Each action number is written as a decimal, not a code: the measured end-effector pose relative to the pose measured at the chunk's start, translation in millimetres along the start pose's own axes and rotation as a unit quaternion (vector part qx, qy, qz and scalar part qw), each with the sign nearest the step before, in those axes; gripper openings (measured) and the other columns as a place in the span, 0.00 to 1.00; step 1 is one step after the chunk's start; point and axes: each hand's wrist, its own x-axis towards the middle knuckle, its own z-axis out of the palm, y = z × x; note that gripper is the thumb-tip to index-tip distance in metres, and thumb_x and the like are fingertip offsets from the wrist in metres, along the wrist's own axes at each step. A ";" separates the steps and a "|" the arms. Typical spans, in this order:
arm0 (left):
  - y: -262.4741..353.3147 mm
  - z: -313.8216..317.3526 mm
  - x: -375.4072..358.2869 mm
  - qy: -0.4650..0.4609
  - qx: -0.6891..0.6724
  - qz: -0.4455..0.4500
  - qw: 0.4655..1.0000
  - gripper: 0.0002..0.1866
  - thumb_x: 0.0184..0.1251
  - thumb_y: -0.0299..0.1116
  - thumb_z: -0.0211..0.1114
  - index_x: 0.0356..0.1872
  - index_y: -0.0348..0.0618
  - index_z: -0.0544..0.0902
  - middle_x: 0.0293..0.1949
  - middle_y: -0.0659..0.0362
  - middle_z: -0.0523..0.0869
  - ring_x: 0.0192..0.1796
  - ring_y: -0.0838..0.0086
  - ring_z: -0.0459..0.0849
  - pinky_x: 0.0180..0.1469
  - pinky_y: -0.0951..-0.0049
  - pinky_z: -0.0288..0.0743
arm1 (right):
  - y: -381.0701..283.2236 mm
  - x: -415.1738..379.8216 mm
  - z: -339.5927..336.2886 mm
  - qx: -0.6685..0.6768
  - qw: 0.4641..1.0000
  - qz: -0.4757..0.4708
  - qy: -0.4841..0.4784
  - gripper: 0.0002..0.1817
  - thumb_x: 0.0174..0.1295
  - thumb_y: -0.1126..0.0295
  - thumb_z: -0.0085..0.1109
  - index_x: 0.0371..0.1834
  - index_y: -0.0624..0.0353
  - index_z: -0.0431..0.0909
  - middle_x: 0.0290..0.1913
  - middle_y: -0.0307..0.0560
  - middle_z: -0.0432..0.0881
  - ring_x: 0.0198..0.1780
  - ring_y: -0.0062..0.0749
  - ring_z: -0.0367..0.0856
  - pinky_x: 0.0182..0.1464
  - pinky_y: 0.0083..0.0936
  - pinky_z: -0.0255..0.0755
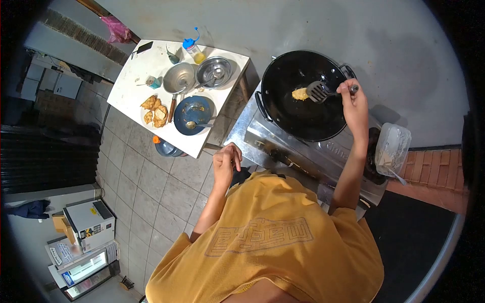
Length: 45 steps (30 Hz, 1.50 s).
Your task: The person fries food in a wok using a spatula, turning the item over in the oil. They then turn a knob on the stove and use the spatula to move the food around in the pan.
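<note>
My right hand (355, 105) grips the handle of a slotted turner (319, 93) over a large black wok (290, 118). The turner's head lies at the edge of a small golden piece of food (299, 94) in the middle of the wok. Two loop handles stick out from the wok's sides. Away from the wok, my left hand (227, 160) hangs in front of my body near the stove's left corner. Its fingers are curled, with nothing showing in them.
The wok stands on a metal stove (303, 151); a plastic tub (393, 146) is at its right. On the white table (166, 135) are fried pieces (156, 112), a blue bowl (192, 117) with a spoon, metal bowls (178, 78) and a blue-capped bottle (193, 51). A basin (167, 148) sits below.
</note>
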 end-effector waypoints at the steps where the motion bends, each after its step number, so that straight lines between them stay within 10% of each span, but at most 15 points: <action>1: -0.6 0.2 0.3 -0.002 0.000 0.000 1.000 0.32 0.74 0.38 0.44 0.07 0.34 0.74 0.20 0.57 0.76 0.19 0.82 0.64 0.22 0.79 0.53 | 6.9 0.0 -2.7 -0.003 1.000 -0.010 0.008 0.10 0.70 0.67 0.53 0.33 0.62 0.71 0.24 0.34 0.70 0.28 0.16 0.64 0.32 0.20 0.61; 45: 0.6 5.2 6.5 -0.022 0.001 0.006 1.000 0.32 0.76 0.38 0.43 0.08 0.35 0.74 0.19 0.57 0.77 0.19 0.83 0.65 0.22 0.79 0.54 | -0.7 -15.9 10.8 -0.042 0.999 0.018 0.001 0.11 0.70 0.67 0.52 0.33 0.63 0.70 0.21 0.40 0.69 0.25 0.20 0.62 0.29 0.24 0.61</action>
